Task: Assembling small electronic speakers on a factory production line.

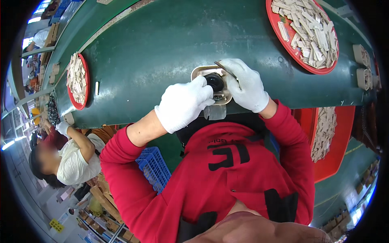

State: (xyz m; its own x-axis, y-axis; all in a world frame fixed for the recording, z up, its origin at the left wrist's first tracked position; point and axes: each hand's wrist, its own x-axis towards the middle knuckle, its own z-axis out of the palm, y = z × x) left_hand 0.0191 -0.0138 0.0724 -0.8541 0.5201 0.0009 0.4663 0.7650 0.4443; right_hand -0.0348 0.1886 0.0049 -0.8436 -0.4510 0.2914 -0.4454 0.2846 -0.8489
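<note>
A cream plastic housing (196,73) with rounded ends rests at the near edge of the green work surface, in front of my body. Inside it sits a black round part (214,82), with small metal-looking bits below it. My left hand (182,102), in a white knit glove, is closed at the housing's left side, its fingertips on the black part and the inner bits. My gloved right hand (245,85) curls over the housing's right side and grips a thin dark stick-like thing (224,67). A clear plastic flap (215,112) hangs below the housing.
Red trays of cream strip-shaped parts stand at the right (279,50) and left (86,94). One loose strip (97,88) lies beside the left tray. A red bin (338,146) is at my right, a blue crate (150,164) at my left. Another person (81,162) works further left.
</note>
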